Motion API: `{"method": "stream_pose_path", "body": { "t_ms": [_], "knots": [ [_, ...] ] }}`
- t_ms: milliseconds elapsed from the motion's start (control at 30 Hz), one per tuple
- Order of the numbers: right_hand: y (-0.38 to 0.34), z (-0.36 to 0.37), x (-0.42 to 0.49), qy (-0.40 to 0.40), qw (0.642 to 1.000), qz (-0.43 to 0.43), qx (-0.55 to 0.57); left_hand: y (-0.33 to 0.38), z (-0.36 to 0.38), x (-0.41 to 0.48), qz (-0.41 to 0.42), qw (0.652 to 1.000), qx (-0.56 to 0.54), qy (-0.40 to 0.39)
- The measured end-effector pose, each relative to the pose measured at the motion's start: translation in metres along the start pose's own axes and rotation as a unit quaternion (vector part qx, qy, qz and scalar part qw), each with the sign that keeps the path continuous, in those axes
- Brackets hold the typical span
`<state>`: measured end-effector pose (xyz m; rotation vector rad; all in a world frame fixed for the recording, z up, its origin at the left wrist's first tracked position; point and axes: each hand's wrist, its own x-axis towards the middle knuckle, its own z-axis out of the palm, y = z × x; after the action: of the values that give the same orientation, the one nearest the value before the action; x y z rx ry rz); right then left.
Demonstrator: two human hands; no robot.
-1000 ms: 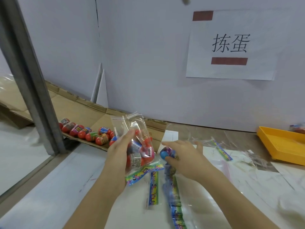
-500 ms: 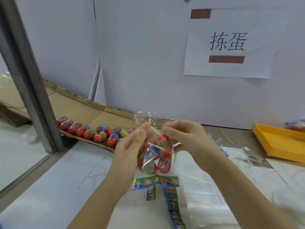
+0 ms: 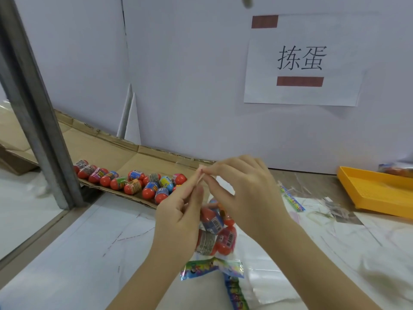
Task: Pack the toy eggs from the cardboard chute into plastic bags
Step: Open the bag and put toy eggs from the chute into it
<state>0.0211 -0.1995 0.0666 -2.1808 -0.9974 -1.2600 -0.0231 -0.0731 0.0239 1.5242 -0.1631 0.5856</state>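
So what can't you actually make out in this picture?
Head view:
- Egg count in the plastic bag: left hand and right hand cover part of it.
- Whether the bag's mouth is sealed: clear film, pinched between fingers.
- Cardboard chute, upper end: behind the metal post.
- Item beyond the yellow tray: blurred, cut off by the right edge.

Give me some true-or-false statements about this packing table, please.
1. The left hand and right hand pinch the top of a filled clear bag. True.
2. The cardboard chute is empty. False: loose toy eggs line its lower edge.
3. A yellow tray sits on the right. True.
4. The paper sign lies inside the tray. False: it hangs on the wall.
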Motion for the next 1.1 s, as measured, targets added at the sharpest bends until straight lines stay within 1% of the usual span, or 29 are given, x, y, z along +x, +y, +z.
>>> {"method": "stream_pose_path", "body": {
  "t_ms": [67, 167, 300, 367, 467, 533, 633, 667, 700, 767, 833, 967, 1100],
  "knots": [
    [0.0, 0.001, -0.001, 0.028, 0.999, -0.008, -0.026, -0.001, 0.001, -0.002, 0.015, 0.999, 0.037, -0.005],
    [0.001, 0.002, 0.0, 0.076, 0.995, -0.028, -0.05, -0.002, 0.002, -0.004, 0.073, 0.992, 0.103, -0.018],
    [0.004, 0.001, 0.001, 0.089, 0.992, -0.041, -0.076, -0.003, 0.001, -0.006, 0.129, 0.979, 0.157, -0.022],
    [0.006, -0.001, 0.001, 0.089, 0.992, -0.039, -0.076, -0.003, 0.001, -0.006, 0.131, 0.979, 0.157, -0.025],
    [0.009, -0.004, 0.003, 0.072, 0.996, -0.021, -0.056, -0.004, 0.0, -0.006, 0.098, 0.985, 0.138, -0.034],
    [0.014, -0.007, 0.005, 0.059, 0.998, 0.016, -0.03, -0.003, 0.0, -0.007, 0.085, 0.988, 0.127, -0.031],
    [0.038, -0.021, 0.007, 0.066, 0.989, 0.132, 0.027, 0.001, 0.001, -0.007, 0.025, 0.999, 0.048, -0.008],
    [0.049, -0.027, 0.007, 0.057, 0.983, 0.167, 0.045, 0.001, 0.0, -0.004, -0.003, 1.0, 0.013, 0.001],
    [0.06, -0.033, 0.006, 0.031, 0.979, 0.193, 0.057, 0.001, 0.0, -0.001, -0.03, 0.999, -0.021, 0.006],
    [0.076, -0.04, 0.001, -0.043, 0.973, 0.216, 0.071, 0.002, -0.001, 0.004, -0.073, 0.994, -0.076, 0.017],
    [0.084, -0.041, -0.003, -0.079, 0.966, 0.23, 0.084, 0.001, -0.003, 0.008, -0.104, 0.988, -0.109, 0.028],
    [0.095, -0.037, -0.01, -0.084, 0.954, 0.272, 0.089, -0.005, -0.007, 0.014, -0.145, 0.979, -0.138, 0.045],
    [0.111, -0.033, -0.02, -0.091, 0.942, 0.313, 0.076, -0.01, -0.01, 0.016, -0.163, 0.978, -0.123, 0.052]
  ]
}}
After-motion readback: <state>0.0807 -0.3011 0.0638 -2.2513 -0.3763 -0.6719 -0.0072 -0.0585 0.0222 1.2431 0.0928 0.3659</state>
